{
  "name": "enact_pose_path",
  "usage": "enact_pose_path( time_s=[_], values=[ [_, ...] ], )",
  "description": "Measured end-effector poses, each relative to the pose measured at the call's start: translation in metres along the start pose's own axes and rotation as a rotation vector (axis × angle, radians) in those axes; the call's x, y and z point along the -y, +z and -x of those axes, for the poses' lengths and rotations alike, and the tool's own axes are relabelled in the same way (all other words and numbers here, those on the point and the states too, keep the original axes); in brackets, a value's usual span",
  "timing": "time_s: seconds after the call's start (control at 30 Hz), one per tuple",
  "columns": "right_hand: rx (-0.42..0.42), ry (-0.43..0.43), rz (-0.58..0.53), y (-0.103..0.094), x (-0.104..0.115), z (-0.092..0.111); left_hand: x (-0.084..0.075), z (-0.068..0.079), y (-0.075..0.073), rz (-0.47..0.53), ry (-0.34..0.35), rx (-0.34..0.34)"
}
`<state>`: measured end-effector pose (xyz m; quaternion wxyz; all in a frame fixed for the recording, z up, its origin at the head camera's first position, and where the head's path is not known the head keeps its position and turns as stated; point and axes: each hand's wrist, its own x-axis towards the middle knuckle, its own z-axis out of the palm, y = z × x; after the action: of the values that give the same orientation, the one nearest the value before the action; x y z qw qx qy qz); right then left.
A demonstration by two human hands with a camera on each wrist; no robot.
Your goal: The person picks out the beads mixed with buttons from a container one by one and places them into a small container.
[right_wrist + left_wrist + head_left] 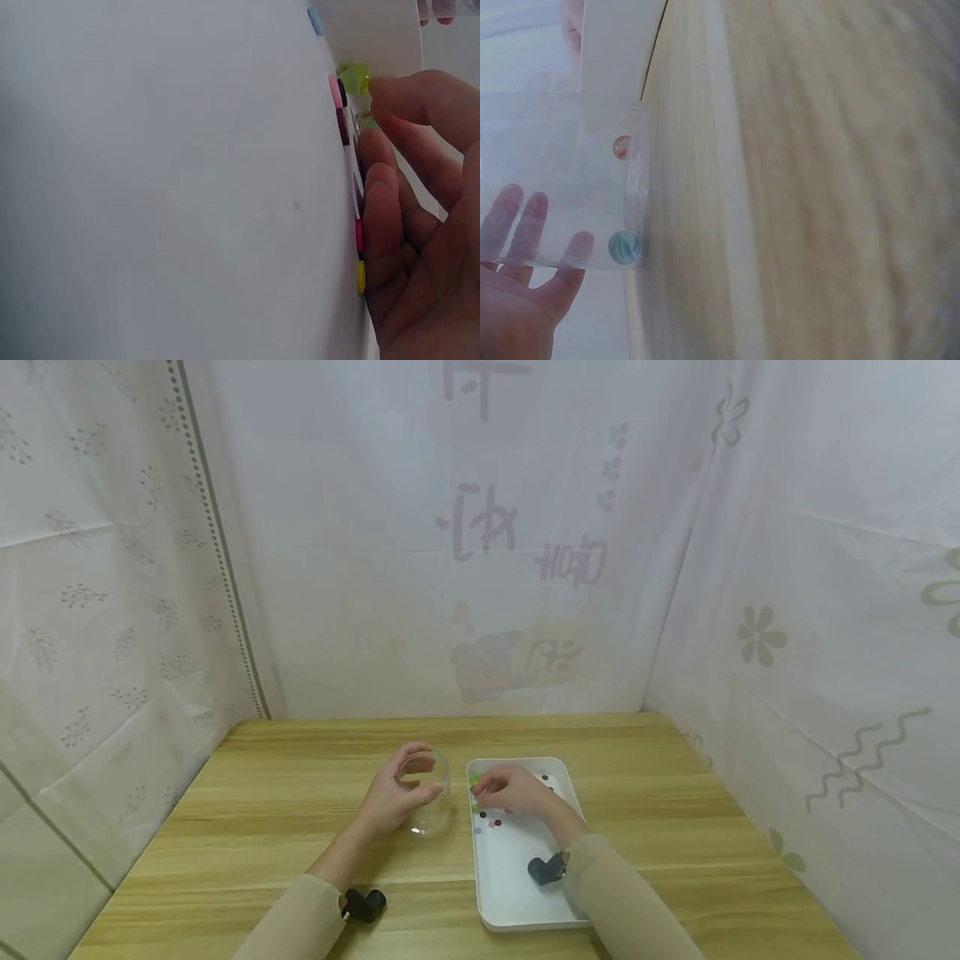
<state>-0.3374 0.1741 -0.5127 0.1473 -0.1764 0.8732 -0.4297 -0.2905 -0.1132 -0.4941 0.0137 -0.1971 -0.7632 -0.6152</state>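
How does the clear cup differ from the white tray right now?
The clear cup is see-through; the white tray is opaque. The cup is round and tall, the tray rectangular and low. The cup shows two marbles inside; the tray holds flat discs and green pieces. Both contain small items.

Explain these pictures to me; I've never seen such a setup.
No robot here, just a person's two bare hands. The wide picture comes from a camera on the head; the other two come from one on each wrist, so they look tipped sideways. On the wooden table, a white tray holds small coloured discs and green pieces. The left hand holds a clear cup; through its wall, the left wrist picture shows a reddish marble and a blue marble. The right hand is by the green pieces; whether it pinches one is unclear.
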Motion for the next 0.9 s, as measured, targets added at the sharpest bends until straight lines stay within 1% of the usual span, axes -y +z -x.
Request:
enact_pose_path(
  time_s=[0.27,0.47,0.7,0.9],
  values=[
    [0.041,-0.004,0.037,-0.0015,0.0020,0.0025,-0.0004,0.0000,0.0007,-0.005,-0.004,0.000],
    [0.044,-0.011,0.077,-0.0006,0.0070,0.0050,-0.0004,0.0007,0.0009,-0.009,-0.006,-0.004],
    [0.060,0.004,0.082,0.0003,0.0090,0.0061,0.0004,0.0003,0.0013,-0.008,-0.003,-0.009],
    [0.047,0.003,0.097,0.0019,0.0089,0.0057,0.0005,0.0007,0.0011,-0.011,0.006,-0.009]
  ],
)
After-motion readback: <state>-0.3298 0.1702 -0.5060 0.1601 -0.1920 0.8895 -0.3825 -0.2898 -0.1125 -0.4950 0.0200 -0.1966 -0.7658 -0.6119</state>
